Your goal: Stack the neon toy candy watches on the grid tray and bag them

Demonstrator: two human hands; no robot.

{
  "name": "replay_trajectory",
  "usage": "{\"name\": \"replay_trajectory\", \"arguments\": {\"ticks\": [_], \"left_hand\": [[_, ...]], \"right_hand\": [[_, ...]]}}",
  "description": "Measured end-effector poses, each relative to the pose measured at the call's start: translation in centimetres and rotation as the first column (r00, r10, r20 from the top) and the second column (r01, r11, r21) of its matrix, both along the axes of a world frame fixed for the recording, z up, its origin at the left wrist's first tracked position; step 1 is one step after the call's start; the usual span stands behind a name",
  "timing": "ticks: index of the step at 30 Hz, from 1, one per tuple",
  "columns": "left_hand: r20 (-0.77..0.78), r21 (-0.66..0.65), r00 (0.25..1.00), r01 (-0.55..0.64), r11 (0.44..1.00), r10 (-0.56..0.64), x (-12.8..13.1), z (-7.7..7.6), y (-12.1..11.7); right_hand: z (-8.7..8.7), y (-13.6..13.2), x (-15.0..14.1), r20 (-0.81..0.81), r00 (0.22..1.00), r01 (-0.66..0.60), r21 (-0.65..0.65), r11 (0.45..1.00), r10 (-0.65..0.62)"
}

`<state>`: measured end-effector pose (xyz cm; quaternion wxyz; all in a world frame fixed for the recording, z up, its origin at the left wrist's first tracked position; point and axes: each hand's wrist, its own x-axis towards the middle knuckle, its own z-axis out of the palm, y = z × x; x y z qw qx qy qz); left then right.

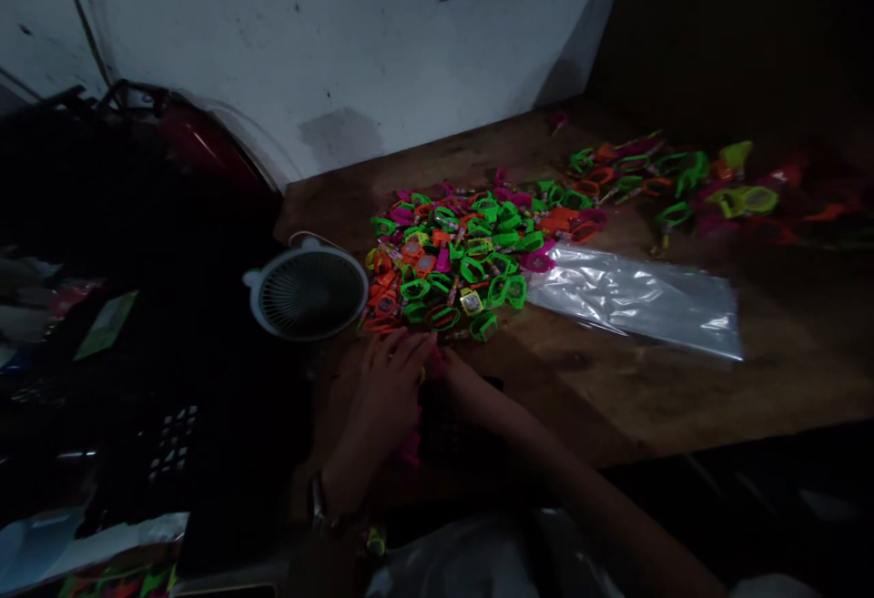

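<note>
Close to the table's front edge, my left hand [391, 378] is closed over pink toy watches, its fingers bent and pointing away from me. My right hand [471, 390] meets it from the right, closed at the same pink bunch; most of its fingers are hidden in shadow. A bit of pink toy watch [434, 363] shows between the hands, and more pink hangs below my left palm. Just beyond my fingers lies a heap of toy watches [471, 248] in green, orange, pink and yellow, many with straps closed in a loop.
A small round fan [310, 293] stands left of the heap. Clear plastic bags [635, 298] lie flat on the wooden table [566, 380] to the right. More toy watches [673, 175] spread toward the back right. A white wall [382, 52] rises behind. The picture is dark.
</note>
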<state>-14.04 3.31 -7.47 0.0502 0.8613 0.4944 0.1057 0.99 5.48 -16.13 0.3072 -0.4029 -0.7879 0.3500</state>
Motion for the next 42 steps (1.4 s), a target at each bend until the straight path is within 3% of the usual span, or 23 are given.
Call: {"name": "replay_trajectory", "arguments": {"ticks": [3, 6, 9, 12, 13, 15, 17, 18, 21, 24, 25, 27, 30, 33, 38, 42], "left_hand": [[0.030, 0.036, 0.999, -0.038, 0.999, 0.037, 0.0, -0.2, -0.3], [0.038, 0.057, 0.998, -0.058, 0.997, 0.056, 0.1, -0.2, -0.4], [0.024, 0.053, 0.998, -0.065, 0.996, 0.063, 0.1, -0.1, 0.1], [-0.003, 0.103, 0.994, -0.106, 0.989, 0.107, 0.0, 0.0, 1.2], [-0.001, 0.121, 0.993, -0.119, 0.986, 0.120, -0.1, 0.0, 1.6], [0.027, 0.134, 0.992, -0.124, 0.983, 0.121, -0.2, 0.1, 2.2], [0.069, 0.119, 0.993, -0.103, 0.988, 0.095, -0.2, 0.3, 2.4], [0.094, 0.114, 0.992, -0.092, 0.989, 0.082, -0.3, 0.5, 2.3], [0.177, 0.131, 0.981, -0.106, 0.986, 0.081, -0.6, 0.9, 1.2], [0.219, 0.144, 0.969, -0.151, 0.978, 0.117, -1.0, 0.9, -0.6], [0.209, 0.139, 0.970, -0.159, 0.977, 0.128, -1.1, 0.7, -1.1], [0.175, 0.129, 0.974, -0.166, 0.978, 0.142, -1.1, 0.2, -2.1], [0.104, 0.121, 0.984, -0.154, 0.981, 0.142, -0.9, -0.7, -2.8], [0.062, 0.160, 0.990, -0.134, 0.978, 0.125, -0.8, -1.5, -2.9], [0.140, 0.269, 0.981, -0.166, 0.949, 0.132, -0.9, -2.3, -3.0], [0.162, 0.241, 0.965, -0.241, 0.940, 0.206, 0.0, -1.9, -3.0]], "right_hand": [[1.3, 0.9, 1.7, 0.158, 0.968, 0.215, -0.105, 0.971, -0.197], [2.9, 1.2, 2.0, 0.501, 0.769, 0.495, -0.078, 0.865, -0.396], [3.7, 0.4, 2.1, 0.666, 0.595, 0.582, 0.029, 0.813, -0.449], [3.2, -0.9, 4.1, 0.681, 0.509, 0.640, 0.109, 0.761, -0.526], [2.8, -1.2, 5.2, 0.649, 0.530, 0.667, 0.079, 0.741, -0.547], [1.9, -1.7, 7.4, 0.458, 0.659, 0.699, -0.082, 0.710, -0.596], [1.1, -2.0, 9.0, 0.124, 0.776, 0.621, -0.319, 0.716, -0.618], [0.7, -2.2, 9.3, -0.048, 0.789, 0.538, -0.426, 0.727, -0.613], [0.5, -2.9, 7.9, -0.403, 0.701, 0.227, -0.656, 0.720, -0.588], [0.9, -3.4, 4.4, -0.539, 0.634, -0.037, -0.737, 0.675, -0.554], [1.0, -3.4, 3.1, -0.545, 0.646, -0.055, -0.732, 0.679, -0.535], [1.0, -3.3, 0.9, -0.510, 0.701, 0.033, -0.675, 0.737, -0.498], [0.2, -3.1, -1.4, -0.431, 0.785, 0.220, -0.479, 0.850, -0.446], [-0.8, -3.2, -2.4, -0.355, 0.862, 0.264, -0.293, 0.919, -0.361], [-0.8, -3.8, -2.6, -0.181, 0.899, 0.381, -0.123, 0.917, -0.398], [0.0, -4.1, -3.2, -0.016, 0.936, 0.350, -0.080, 0.933, -0.353]]}}
